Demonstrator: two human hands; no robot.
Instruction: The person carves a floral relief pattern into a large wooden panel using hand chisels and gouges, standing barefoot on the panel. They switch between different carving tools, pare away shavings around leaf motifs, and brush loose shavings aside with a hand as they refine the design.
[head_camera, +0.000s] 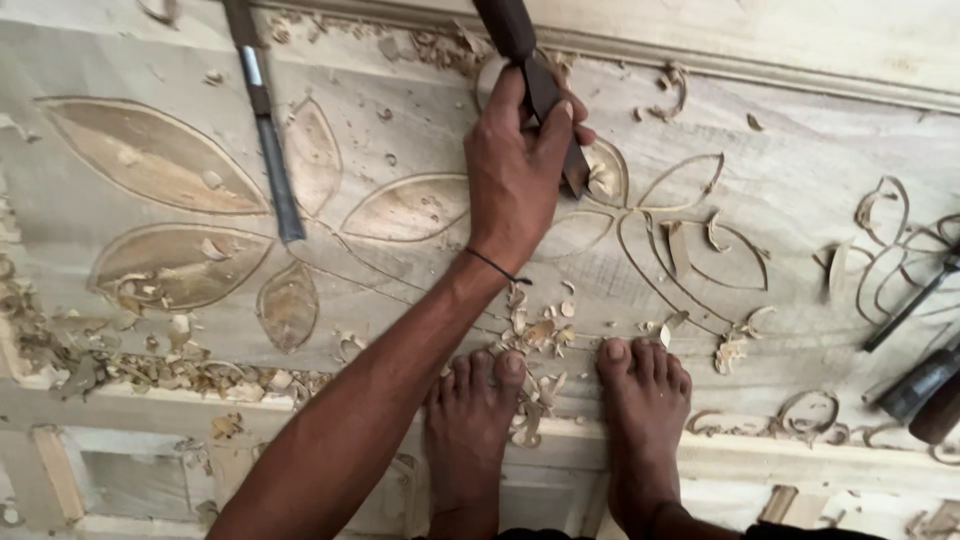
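Note:
My left hand (515, 170) is shut on a chisel (540, 85) with a dark handle, gripping it near the blade. The blade tip rests on a carved petal (605, 170) of a pale wooden panel (800, 160) with leaf and flower outlines cut into it. My arm reaches in from the lower left, a thin dark band around the wrist. My right hand is out of view. My two bare feet (470, 420) (645, 400) stand on the panel's near edge.
A second chisel (268, 130) with a long steel blade lies on the panel at the upper left. More dark-handled tools (915, 385) lie at the right edge. Wood shavings (540, 335) are scattered between my feet and along the lower left rim.

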